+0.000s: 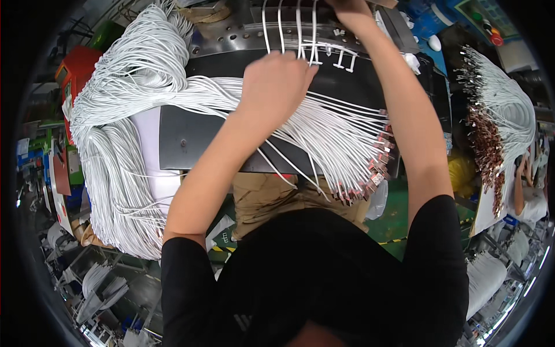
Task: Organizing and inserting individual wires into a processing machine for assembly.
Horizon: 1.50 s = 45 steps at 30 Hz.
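A fan of thin white cables (329,127) with copper-coloured ends (376,165) lies across the black work surface. Above this fan is my left hand (276,84), its fingers curled and their tips hidden from view. Several upright white cables (299,26) run down from the machine to just beyond those fingers. Beside the thumb, small white ladder-shaped plastic pieces (345,59) sit along the machine's edge. Reaching to the far side, my right hand (351,14) is partly cut off by the picture's top edge, and its fingers are hardly visible.
A large heap of looped white cables (133,63) hangs over the left side. The perforated metal machine plate (225,43) borders the far edge. Another bundle of white cables (509,110) with copper-coloured ends is at the right. A red box (75,75) stands at far left.
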Motion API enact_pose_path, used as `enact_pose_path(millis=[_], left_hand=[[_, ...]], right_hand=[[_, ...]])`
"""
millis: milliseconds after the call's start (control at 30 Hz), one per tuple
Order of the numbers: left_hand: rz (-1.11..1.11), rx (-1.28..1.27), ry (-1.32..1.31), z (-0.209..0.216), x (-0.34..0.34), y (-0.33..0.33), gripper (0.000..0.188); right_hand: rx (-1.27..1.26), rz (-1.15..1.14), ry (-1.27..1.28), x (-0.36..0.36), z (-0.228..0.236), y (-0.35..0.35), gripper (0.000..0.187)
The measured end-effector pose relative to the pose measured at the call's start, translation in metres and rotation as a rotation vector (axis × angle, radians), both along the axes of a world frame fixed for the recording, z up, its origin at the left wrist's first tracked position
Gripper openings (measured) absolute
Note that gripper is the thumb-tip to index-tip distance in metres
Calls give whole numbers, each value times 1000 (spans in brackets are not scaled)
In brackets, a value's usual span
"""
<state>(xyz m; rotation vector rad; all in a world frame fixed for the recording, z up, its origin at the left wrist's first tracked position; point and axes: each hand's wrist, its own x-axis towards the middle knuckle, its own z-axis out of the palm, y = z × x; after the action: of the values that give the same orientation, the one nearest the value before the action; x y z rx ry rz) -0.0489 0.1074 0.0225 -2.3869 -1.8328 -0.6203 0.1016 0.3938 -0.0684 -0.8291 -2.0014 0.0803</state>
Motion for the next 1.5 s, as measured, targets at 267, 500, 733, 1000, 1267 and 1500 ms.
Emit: enact_pose_path(millis=[267, 500, 733, 1000, 1267, 1500], left_hand=[[47, -316, -63, 21, -28, 101, 34], [205, 6, -128, 1, -65, 92, 34], [200, 449, 121, -52, -59, 128, 48], [237, 662, 231, -53, -58, 122, 44], [9, -156, -870, -12, -61, -62, 27], [227, -780, -2017, -128, -81, -238, 32]], right_hand=[[18, -106, -170, -36, 10, 39, 29], [-4, 93, -281, -49, 85, -132, 41], [171, -56, -398, -49, 65, -137, 39], [97, -223, -449, -47, 36, -124, 36], [-371, -91, 70, 76, 79, -235, 28], [-857, -321, 176, 198, -71, -434, 24]])
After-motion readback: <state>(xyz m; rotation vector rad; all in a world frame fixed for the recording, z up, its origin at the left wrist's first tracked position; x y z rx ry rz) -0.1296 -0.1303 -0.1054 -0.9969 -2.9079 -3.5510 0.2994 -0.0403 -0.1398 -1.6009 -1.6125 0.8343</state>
